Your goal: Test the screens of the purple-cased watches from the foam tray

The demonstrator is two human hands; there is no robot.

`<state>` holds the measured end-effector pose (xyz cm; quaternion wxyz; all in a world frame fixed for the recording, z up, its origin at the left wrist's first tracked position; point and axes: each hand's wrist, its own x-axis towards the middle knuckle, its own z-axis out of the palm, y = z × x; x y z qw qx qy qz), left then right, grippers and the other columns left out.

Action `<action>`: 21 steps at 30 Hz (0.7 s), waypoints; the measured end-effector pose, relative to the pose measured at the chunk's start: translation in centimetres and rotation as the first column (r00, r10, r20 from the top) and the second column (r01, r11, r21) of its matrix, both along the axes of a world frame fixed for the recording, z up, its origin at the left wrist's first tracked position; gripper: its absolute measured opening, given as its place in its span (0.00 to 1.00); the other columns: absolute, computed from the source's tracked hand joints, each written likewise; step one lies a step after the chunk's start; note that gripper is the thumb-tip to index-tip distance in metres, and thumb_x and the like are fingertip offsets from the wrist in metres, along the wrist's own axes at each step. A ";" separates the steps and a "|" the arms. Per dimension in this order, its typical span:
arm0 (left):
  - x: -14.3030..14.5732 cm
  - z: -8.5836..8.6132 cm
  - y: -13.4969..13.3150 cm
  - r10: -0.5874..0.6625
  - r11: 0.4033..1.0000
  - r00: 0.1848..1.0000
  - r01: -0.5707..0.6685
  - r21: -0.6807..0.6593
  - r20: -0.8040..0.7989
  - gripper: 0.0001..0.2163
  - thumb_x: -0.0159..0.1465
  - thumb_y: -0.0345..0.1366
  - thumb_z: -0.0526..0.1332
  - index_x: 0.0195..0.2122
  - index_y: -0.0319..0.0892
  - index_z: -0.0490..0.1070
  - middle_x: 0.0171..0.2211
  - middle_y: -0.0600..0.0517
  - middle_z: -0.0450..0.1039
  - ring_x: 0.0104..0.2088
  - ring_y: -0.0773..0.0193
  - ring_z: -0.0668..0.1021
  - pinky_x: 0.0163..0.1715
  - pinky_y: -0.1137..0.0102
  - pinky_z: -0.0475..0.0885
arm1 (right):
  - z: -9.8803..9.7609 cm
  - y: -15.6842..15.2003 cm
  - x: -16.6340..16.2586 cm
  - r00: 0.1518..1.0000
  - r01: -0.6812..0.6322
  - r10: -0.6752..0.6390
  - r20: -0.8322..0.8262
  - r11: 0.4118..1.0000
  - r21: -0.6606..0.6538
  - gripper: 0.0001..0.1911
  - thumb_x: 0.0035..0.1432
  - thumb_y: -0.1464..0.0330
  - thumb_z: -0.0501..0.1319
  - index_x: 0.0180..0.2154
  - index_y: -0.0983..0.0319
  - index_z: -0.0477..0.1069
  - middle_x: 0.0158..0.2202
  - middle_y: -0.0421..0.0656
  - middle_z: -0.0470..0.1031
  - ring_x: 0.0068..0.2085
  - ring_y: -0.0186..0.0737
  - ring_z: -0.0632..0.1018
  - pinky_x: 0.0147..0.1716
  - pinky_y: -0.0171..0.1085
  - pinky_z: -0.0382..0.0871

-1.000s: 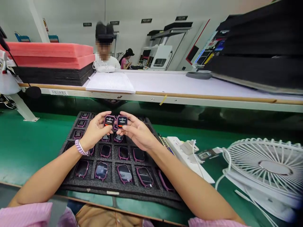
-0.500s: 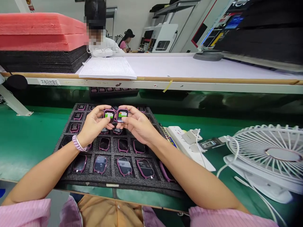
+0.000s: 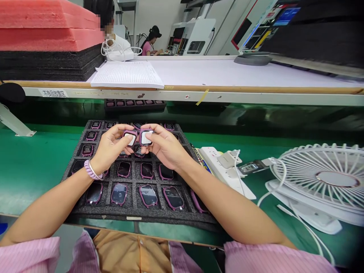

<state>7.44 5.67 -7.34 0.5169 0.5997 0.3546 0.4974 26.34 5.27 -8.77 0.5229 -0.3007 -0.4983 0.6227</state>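
My left hand (image 3: 109, 148) grips a purple-framed smartwatch (image 3: 130, 139), its thumb resting on the lit white screen. Right beside it, my right hand (image 3: 165, 146) has a second smartwatch (image 3: 145, 138) between thumb and fingers, also with a white screen under the thumb. Both are held over a black foam tray (image 3: 133, 212), whose compartments hold several purple-framed watches. A front-row watch (image 3: 148, 195) has a dark, reflecting screen, while several in the back rows show white text. My hands and forearms hide part of the tray.
Right of the tray lie a white power strip (image 3: 216, 167) with plugs and a white fan (image 3: 318, 182) with cables. A shelf (image 3: 199, 74) above carries papers (image 3: 127, 74) and red foam blocks (image 3: 48, 28). Another watch tray (image 3: 133, 106) sits beneath it. Two people are beyond.
Both held watch screens have turned from coloured, green-marked displays to plain white. The thumbs still press on them, and the hands have barely moved. The camera view has shifted slightly.
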 end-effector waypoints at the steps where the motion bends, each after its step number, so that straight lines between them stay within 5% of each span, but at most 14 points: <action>1: 0.0 -0.1 0.0 0.003 1.000 1.000 -0.003 0.008 -0.010 0.15 0.59 0.39 0.70 0.45 0.38 0.73 0.32 0.54 0.77 0.21 0.71 0.79 0.21 0.77 0.77 | -0.1 0.0 0.0 1.000 0.001 -0.001 0.006 1.000 -0.004 0.22 0.54 0.59 0.73 0.46 0.60 0.70 0.31 0.37 0.76 0.25 0.35 0.77 0.26 0.34 0.71; 21: 0.3 -0.1 0.0 -0.028 0.999 1.000 0.028 -0.020 0.008 0.21 0.57 0.31 0.68 0.52 0.39 0.71 0.38 0.53 0.76 0.24 0.71 0.81 0.26 0.77 0.80 | -0.2 -0.1 0.1 1.000 0.013 -0.013 0.004 1.000 0.007 0.25 0.52 0.64 0.73 0.49 0.60 0.69 0.34 0.36 0.76 0.28 0.34 0.78 0.32 0.36 0.74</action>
